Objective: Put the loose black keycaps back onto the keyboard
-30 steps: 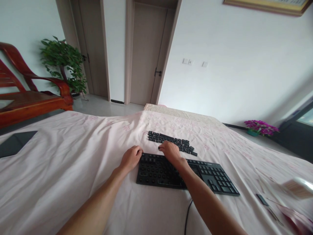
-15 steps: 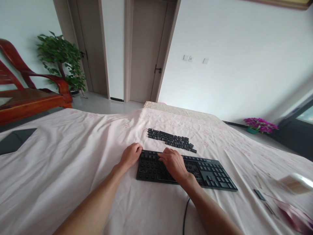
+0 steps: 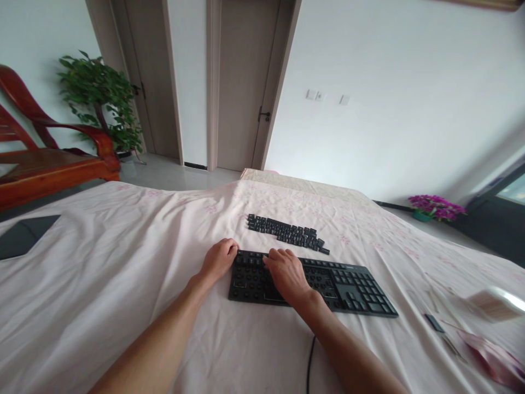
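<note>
A black keyboard [image 3: 344,290] lies on the pink-white cloth, with many keycaps off its left and middle part and its right-hand keys in place. My left hand [image 3: 220,256] is curled closed at the keyboard's far left corner, gripping its edge. Over the top rows left of the middle, my right hand [image 3: 287,272] has its fingers bent down and drawn together; what is under the fingertips is hidden. Behind the keyboard, loose black keycaps [image 3: 287,231] lie in staggered rows on the cloth.
At the right are a small dark stick-like piece [image 3: 433,323], a blurred clear container [image 3: 496,303] and a pink cloth or pouch [image 3: 490,355]. A dark flat tablet-like object [image 3: 28,235] lies far left. The keyboard's cable [image 3: 310,364] runs toward me.
My right hand has shifted slightly left along the top rows of the keyboard. My left hand stays at the corner, and the loose keycaps look the same.
</note>
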`<control>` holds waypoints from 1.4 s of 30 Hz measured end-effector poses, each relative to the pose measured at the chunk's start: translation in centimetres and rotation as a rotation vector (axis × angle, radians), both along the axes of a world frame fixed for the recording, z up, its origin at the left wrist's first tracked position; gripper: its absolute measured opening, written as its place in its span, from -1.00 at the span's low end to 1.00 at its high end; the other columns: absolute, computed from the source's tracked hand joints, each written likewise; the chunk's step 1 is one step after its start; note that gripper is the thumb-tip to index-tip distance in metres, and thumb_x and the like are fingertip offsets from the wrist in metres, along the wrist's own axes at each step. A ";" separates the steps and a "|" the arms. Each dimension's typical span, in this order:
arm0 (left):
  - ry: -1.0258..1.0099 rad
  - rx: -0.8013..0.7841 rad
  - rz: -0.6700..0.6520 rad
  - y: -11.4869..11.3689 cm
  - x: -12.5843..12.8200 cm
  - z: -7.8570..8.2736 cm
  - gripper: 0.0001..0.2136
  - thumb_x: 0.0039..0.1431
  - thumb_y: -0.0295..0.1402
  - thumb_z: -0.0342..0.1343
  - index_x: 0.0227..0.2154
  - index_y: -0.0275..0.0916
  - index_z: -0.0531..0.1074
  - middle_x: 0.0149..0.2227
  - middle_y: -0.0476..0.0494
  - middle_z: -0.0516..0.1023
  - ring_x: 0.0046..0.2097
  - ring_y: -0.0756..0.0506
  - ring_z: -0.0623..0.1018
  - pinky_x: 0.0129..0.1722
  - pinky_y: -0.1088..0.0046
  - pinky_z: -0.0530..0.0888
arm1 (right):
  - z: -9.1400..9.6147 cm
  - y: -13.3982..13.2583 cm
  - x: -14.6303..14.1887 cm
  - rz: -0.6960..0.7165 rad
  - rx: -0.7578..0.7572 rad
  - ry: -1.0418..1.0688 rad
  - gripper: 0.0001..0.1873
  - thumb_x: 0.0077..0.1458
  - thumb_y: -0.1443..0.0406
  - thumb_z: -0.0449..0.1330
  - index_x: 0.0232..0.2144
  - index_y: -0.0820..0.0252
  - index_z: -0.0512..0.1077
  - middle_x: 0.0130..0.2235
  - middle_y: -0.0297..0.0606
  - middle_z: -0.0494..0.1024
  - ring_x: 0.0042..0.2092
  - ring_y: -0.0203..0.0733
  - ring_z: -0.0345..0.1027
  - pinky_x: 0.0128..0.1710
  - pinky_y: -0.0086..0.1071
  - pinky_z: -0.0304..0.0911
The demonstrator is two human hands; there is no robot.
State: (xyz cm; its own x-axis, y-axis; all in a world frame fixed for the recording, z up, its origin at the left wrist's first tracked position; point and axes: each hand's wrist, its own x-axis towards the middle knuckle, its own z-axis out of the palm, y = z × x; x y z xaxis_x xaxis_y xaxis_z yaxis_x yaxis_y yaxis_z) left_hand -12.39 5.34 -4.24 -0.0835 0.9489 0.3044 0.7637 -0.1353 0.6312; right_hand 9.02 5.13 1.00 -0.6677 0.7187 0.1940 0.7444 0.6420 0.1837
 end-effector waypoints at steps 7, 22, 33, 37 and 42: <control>0.009 0.001 0.003 0.0 0.0 -0.1 -0.80 0.19 -0.39 -0.11 -0.41 -0.19 0.43 -0.31 -0.07 0.52 -0.27 -0.02 0.47 -0.25 0.51 0.30 | -0.1 -0.8 -1.2 0.043 0.082 -0.152 -0.83 0.14 0.48 0.07 -0.33 0.24 0.46 -0.28 -0.17 0.45 -0.26 -0.13 0.28 -0.27 -0.24 0.09; 0.024 -0.022 0.023 -0.2 0.2 0.2 -0.80 0.21 -0.40 -0.11 -0.39 -0.19 0.42 -0.28 -0.08 0.53 -0.24 -0.03 0.48 -0.23 0.51 0.30 | 0.5 -2.3 -1.7 0.003 -0.022 -0.158 -0.63 0.12 0.56 -0.08 -0.27 0.22 0.47 -0.24 -0.08 0.45 -0.20 -0.02 0.26 -0.16 -0.18 0.17; 0.010 -0.014 0.017 -0.2 0.3 0.2 -0.80 0.20 -0.40 -0.10 -0.39 -0.19 0.43 -0.30 -0.08 0.53 -0.25 -0.03 0.49 -0.23 0.50 0.31 | 1.7 -1.2 0.3 -0.002 -0.167 -0.025 -0.65 0.12 0.49 -0.03 -0.17 0.19 0.48 -0.22 -0.17 0.47 -0.20 -0.17 0.33 -0.17 -0.36 0.14; 0.002 -0.029 0.014 -0.1 0.2 0.2 -0.80 0.20 -0.39 -0.10 -0.39 -0.19 0.44 -0.29 -0.08 0.53 -0.24 -0.03 0.49 -0.23 0.50 0.30 | 1.9 2.2 2.6 -0.144 -0.202 0.183 -0.65 0.25 0.34 -0.07 -0.11 0.06 0.50 -0.19 -0.25 0.48 -0.15 -0.24 0.35 -0.22 -0.45 0.13; -0.006 -0.010 0.005 -0.1 0.2 0.2 -0.80 0.20 -0.39 -0.10 -0.39 -0.19 0.44 -0.29 -0.08 0.54 -0.25 -0.03 0.49 -0.25 0.49 0.29 | 1.1 6.5 3.6 -0.374 -0.066 0.223 -0.66 0.25 0.30 -0.03 -0.14 0.05 0.53 -0.16 -0.20 0.46 -0.06 -0.19 0.31 -0.17 -0.43 0.12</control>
